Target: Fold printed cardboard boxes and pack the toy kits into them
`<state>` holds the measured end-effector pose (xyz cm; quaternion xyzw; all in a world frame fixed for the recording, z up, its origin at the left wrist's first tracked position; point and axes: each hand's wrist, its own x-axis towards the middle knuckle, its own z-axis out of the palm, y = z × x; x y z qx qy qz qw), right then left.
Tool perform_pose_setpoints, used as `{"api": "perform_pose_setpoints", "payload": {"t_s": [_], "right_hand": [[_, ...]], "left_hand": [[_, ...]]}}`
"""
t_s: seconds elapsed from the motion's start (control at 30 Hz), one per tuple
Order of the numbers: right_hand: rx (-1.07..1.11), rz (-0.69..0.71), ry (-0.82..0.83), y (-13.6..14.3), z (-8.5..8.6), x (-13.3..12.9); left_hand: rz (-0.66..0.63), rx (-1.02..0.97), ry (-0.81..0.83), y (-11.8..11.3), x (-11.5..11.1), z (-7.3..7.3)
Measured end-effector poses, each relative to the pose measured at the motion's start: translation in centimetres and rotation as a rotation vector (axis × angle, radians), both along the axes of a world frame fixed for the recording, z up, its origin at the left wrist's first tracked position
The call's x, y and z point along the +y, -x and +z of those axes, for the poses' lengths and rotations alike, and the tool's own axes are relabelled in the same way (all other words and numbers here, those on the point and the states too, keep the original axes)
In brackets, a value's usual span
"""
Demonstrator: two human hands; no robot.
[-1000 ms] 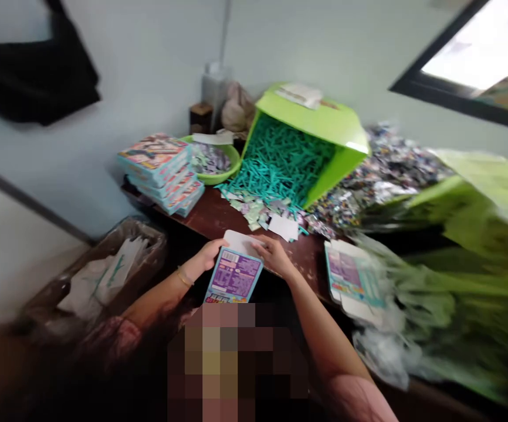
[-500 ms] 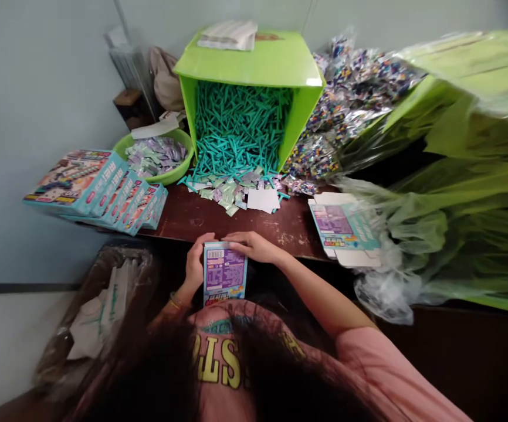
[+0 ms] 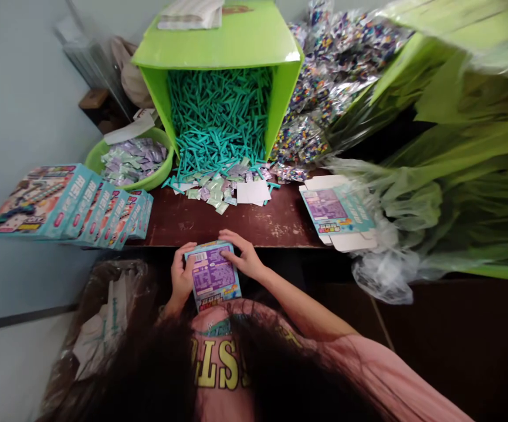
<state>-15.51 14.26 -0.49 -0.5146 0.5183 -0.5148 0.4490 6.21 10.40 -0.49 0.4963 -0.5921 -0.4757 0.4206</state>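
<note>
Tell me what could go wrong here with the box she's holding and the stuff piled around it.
The small box is held by the left hand and right hand off the table edge, above the lap, so a slip might drop it. The row of finished boxes seems to overhang the table's left end and could topple. Teal sticks spilling from the green bin might spread into the working space.

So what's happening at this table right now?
A person in a pink shirt holds a small purple-and-teal box at the near table edge, left hand on its side, right hand over its top. A stack of finished boxes lies to the left, flat unfolded cartons to the right. Behind, a tipped green box spills teal sticks, next to a green bowl of small packets and a heap of shiny wrappers.
</note>
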Motion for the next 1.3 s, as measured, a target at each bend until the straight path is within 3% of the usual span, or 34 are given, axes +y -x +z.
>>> {"api": "perform_pose_setpoints", "payload": {"t_s": [0.13,0.23,0.3,0.37,0.43,0.5,0.6,0.67,0.73,0.83,0.9,0.97,1.07,1.2,1.3], "right_hand": [[-0.110,0.016,-0.010,0.4,5.1,-1.0],[0.143,-0.065,0.163,-0.5,8.9,-2.2],[0.378,-0.064,0.279,-2.2,9.4,-3.6],[0.563,0.033,0.347,-3.8,7.9,-5.5],[0.654,0.108,0.361,-3.6,5.2,-7.9],[0.716,0.053,0.287,-0.5,2.6,-10.2],[0.920,-0.232,-0.004,7.6,-0.6,-11.4],[1.074,-0.274,-0.159,11.9,-2.4,-9.7],[1.180,-0.172,-0.151,13.4,-4.3,-6.1],[1.225,-0.080,-0.044,12.1,-6.6,-0.2],[1.204,-0.112,-0.016,11.3,-7.2,1.7],[1.184,-0.193,-0.035,11.9,-7.1,0.7],[1.188,-0.256,-0.111,15.1,-6.4,-4.5],[1.108,-0.060,-0.098,19.0,-6.2,-10.8],[1.021,-0.025,-0.025,19.3,-6.2,-12.3]], "left_hand": [[0.036,0.138,0.062,0.7,-2.0,2.7],[0.181,0.239,0.183,0.7,-4.4,4.7],[0.305,0.202,0.307,0.4,-6.0,5.0],[0.334,0.049,0.387,0.1,-7.1,4.4],[0.221,-0.163,0.420,0.0,-7.7,3.1],[0.070,-0.364,0.461,0.7,-7.8,1.6],[-0.155,-0.620,0.567,3.9,-7.3,-0.3],[-0.317,-0.776,0.622,7.3,-7.1,-1.3],[-0.404,-0.903,0.629,10.7,-7.4,-2.3],[-0.411,-0.987,0.591,13.7,-8.3,-3.9],[-0.413,-0.959,0.588,13.7,-8.8,-4.4],[-0.414,-0.873,0.620,12.2,-8.9,-4.2],[-0.342,-0.640,0.687,8.8,-9.0,-2.2],[-0.199,-0.332,0.615,4.4,-9.4,1.7],[-0.102,-0.249,0.407,2.1,-9.3,3.6]]}}
